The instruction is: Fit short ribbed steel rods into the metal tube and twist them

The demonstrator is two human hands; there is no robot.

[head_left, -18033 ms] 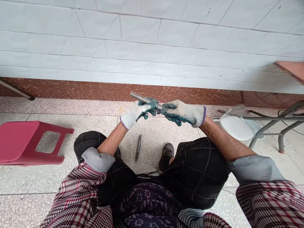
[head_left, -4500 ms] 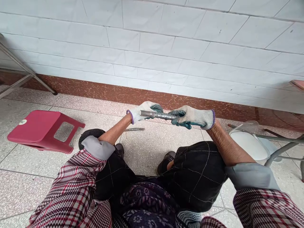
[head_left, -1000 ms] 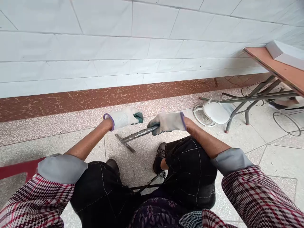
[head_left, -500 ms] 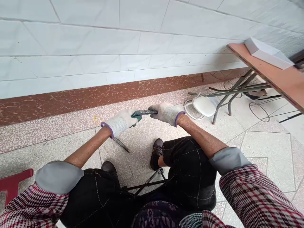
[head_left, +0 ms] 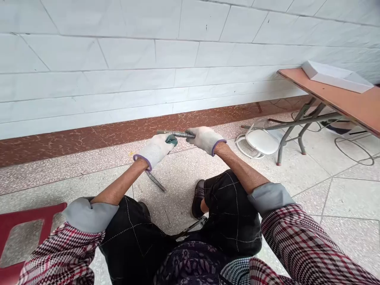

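A thin grey rod wrapped in silvery wire-like coils (head_left: pixel 178 134) is held out in front of me, roughly level, with a bare brownish end at the left. My right hand (head_left: pixel 204 137), in a white knit glove with a dark grip coating, is closed round its right end. Just below the rod's left half is my left hand (head_left: pixel 158 148), gloved alike, with curled fingers and its green-coated thumb close against the rod. Whatever is inside those fingers is hidden. A second, similar coiled rod (head_left: pixel 157 183) shows below my left wrist, its upper end hidden by the glove.
At the right stands an orange-topped folding table (head_left: pixel 332 89) with a white open box (head_left: pixel 335 75) on it. A white folding stool (head_left: pixel 263 141) lies by its legs, and a loop of cable (head_left: pixel 354 151) on the floor. A red plastic stool (head_left: pixel 44 213) is at my left. The tiled wall runs ahead.
My left hand has slid off the rod's left end, which now shows above that glove. My right hand still grips the other end. The view has shifted slightly.
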